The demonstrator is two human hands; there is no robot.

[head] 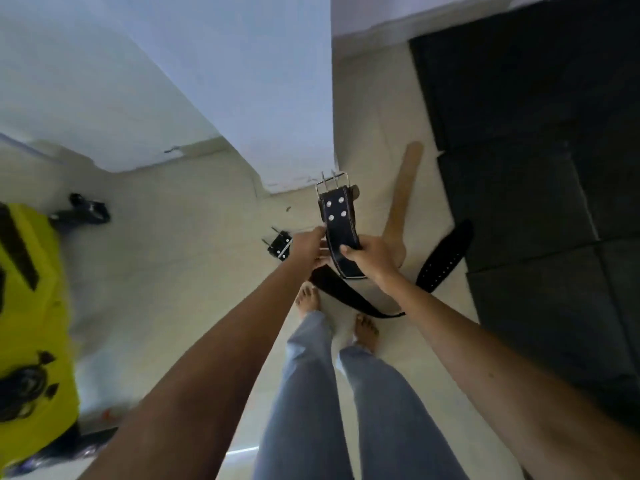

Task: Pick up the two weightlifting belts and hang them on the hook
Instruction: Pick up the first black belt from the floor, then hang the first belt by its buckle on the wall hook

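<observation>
Both hands are out in front of me, above the floor. My right hand (370, 256) grips a black weightlifting belt (337, 220) whose steel buckle end points up and away. My left hand (308, 245) is closed just left of it, and the buckle of a second black belt (280, 244) sticks out beside that hand. A dark strap (346, 296) hangs in a loop under the hands. A belt tail with punched holes (446, 258) trails to the right. I cannot tell which strap belongs to which belt. No hook is in view.
A wall corner (294, 133) stands straight ahead. A wooden bat (403, 202) lies on the pale tiled floor beyond my hands. Black rubber mats (536, 168) cover the floor on the right. At the left are a yellow object (31, 306) and a small black item (86, 211). My bare feet (365, 332) are below.
</observation>
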